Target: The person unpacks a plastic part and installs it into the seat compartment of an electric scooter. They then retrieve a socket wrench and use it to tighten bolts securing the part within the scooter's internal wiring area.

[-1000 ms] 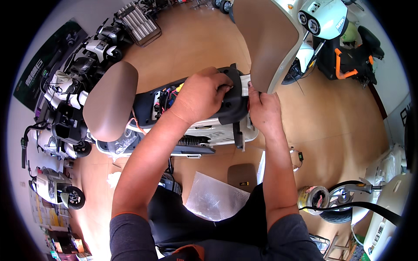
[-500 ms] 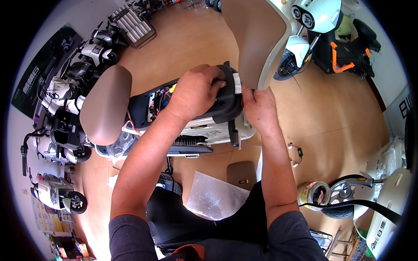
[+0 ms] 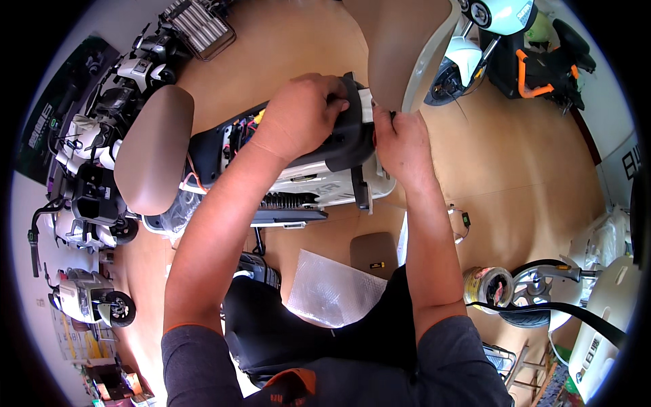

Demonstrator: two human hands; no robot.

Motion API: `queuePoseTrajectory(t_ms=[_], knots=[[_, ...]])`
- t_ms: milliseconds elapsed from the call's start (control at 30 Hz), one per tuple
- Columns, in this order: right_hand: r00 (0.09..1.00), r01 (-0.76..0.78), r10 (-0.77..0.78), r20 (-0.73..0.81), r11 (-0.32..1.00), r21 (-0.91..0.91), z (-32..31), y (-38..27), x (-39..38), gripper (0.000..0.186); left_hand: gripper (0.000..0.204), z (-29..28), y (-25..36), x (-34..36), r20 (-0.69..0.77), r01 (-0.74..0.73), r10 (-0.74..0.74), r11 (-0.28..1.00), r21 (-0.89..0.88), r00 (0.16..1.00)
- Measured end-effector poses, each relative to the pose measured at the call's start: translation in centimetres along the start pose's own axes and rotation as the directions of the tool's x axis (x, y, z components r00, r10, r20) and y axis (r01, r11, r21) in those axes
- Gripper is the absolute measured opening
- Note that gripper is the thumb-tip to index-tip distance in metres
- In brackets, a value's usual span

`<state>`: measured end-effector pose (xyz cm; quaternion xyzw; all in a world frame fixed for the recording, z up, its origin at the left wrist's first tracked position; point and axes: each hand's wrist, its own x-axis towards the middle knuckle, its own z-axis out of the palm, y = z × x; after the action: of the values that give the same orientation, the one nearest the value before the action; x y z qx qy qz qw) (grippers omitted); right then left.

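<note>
In front of me stands a light-coloured scooter (image 3: 339,188) with a black plastic cover (image 3: 350,153) along its top. My left hand (image 3: 302,114) rests on this cover, its fingers curled and its thumb drawn close to them. Whatever lies between those fingers is hidden. At the cover's right end, beside a white piece (image 3: 366,106), my right hand (image 3: 405,146) is closed in a pinch. Its fingertips are partly covered, so what they grip cannot be made out. Coloured wires (image 3: 237,136) show in an opening left of my left hand.
A brown seat cushion (image 3: 154,152) rises at the scooter's left, and a large brown-and-cream panel (image 3: 407,47) at its right end. Bubble wrap (image 3: 332,292) and a brown flat piece (image 3: 374,254) lie below. Other scooters (image 3: 91,298) line the left side; a tub (image 3: 488,288) stands right.
The view has shifted a little, so the scooter sits slightly higher and further left. Both hands keep to the same spots on it, with nearly the same grip.
</note>
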<state>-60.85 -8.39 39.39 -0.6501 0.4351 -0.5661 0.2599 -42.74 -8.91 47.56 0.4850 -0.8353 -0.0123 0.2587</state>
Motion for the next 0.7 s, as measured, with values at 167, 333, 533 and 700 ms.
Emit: queuePoseTrajectory(t_ms=[167,333,533,700], knots=[[1.000,0.000,-0.001,-0.011,0.999,-0.045,0.0,-0.4,-0.1,0.042,0.010,-0.1,-0.5,-0.5,-0.002,-0.036,0.036,0.997,-0.061,0.999],[1.000,-0.020,0.020,-0.016,0.999,-0.050,0.1,-0.1,-0.1,0.042,0.011,0.1,0.3,-0.7,-0.064,-0.027,0.024,0.999,-0.043,0.998],[1.000,-0.010,0.010,-0.011,1.000,-0.015,0.2,0.1,0.0,0.047,0.017,0.5,-0.2,-0.7,-0.072,0.060,-0.064,0.996,-0.059,0.995],[0.999,-0.054,0.054,-0.001,0.998,0.015,0.5,0.7,0.0,0.051,0.017,0.1,-0.5,-0.4,0.016,0.069,-0.068,0.997,-0.040,0.998]])
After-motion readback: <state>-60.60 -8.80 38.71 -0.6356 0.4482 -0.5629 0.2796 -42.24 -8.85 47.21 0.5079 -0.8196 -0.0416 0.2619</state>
